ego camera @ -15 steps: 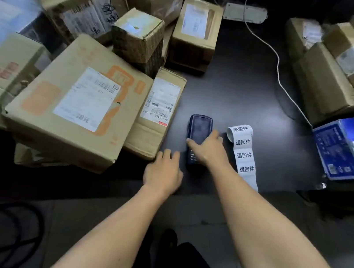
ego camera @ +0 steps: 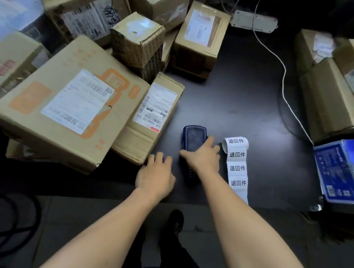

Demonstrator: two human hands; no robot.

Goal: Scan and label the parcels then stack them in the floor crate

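At the front edge of the dark bench (ego camera: 236, 92), your right hand (ego camera: 203, 157) lies over the middle of the handheld scanner (ego camera: 194, 136), thumb on its left side and fingers curling over its right, a grip that looks set to lift it, though you have not raised it off the surface. Your left hand (ego camera: 156, 175) rests flat, fingers loose and holding nothing, probably to steady you as you lean in. Just right of the scanner, the roll of printed labels (ego camera: 235, 159) trails toward you, placed within easy reach for the labelling step. The parcels wait unscanned: a narrow box (ego camera: 153, 116) with its barcode facing up lies nearest on the left, leaning against a large flat carton (ego camera: 70, 100). More boxes (ego camera: 340, 90) crowd the right, and a white cable (ego camera: 282, 76) snakes between the piles. The floor crate is not in view.
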